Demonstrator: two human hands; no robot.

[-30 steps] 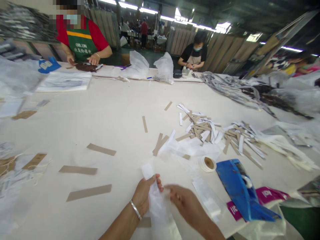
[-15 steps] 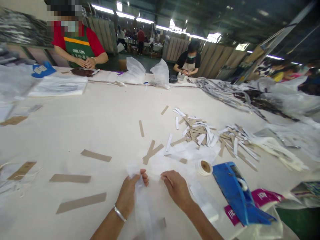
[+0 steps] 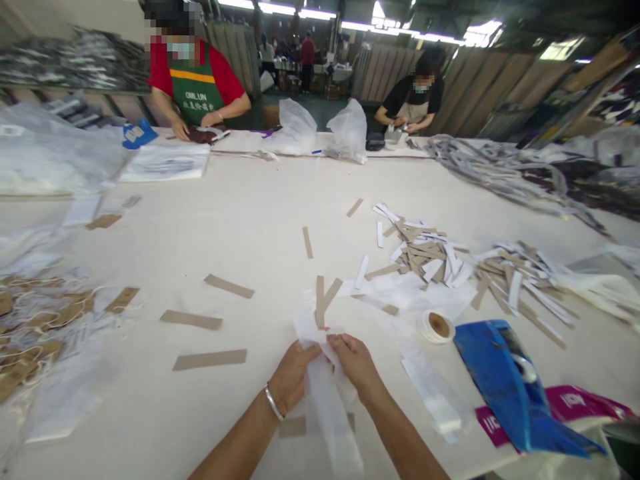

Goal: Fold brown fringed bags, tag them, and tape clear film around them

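Before me on the pale table, my left hand (image 3: pixel 295 377) pinches the upper part of a narrow translucent plastic bag (image 3: pixel 327 417) between thumb and fingers. My right hand (image 3: pixel 356 363) is closed on the same bag's upper right edge, close beside the left. The bag hangs down toward me between my forearms, and a brown paper strip (image 3: pixel 293 427) shows partly beneath it. Two crossed brown strips (image 3: pixel 327 297) lie just beyond my fingertips. To the right of my right hand lie more translucent bags (image 3: pixel 435 397). Some of my fingertips are hidden by the film.
Loose brown strips (image 3: pixel 210 360) lie on the left, near corded brown tags (image 3: pixel 45 333). Piles of white and brown strips (image 3: pixel 425 257), a tape roll (image 3: pixel 437 327) and a blue packet (image 3: pixel 510 380) occupy the right. Two people (image 3: pixel 200 93) work across the table (image 3: pixel 250 213).
My right hand has moved in beside my left and now grips the bag with it. The head view has shifted left, bringing more corded tags into sight.
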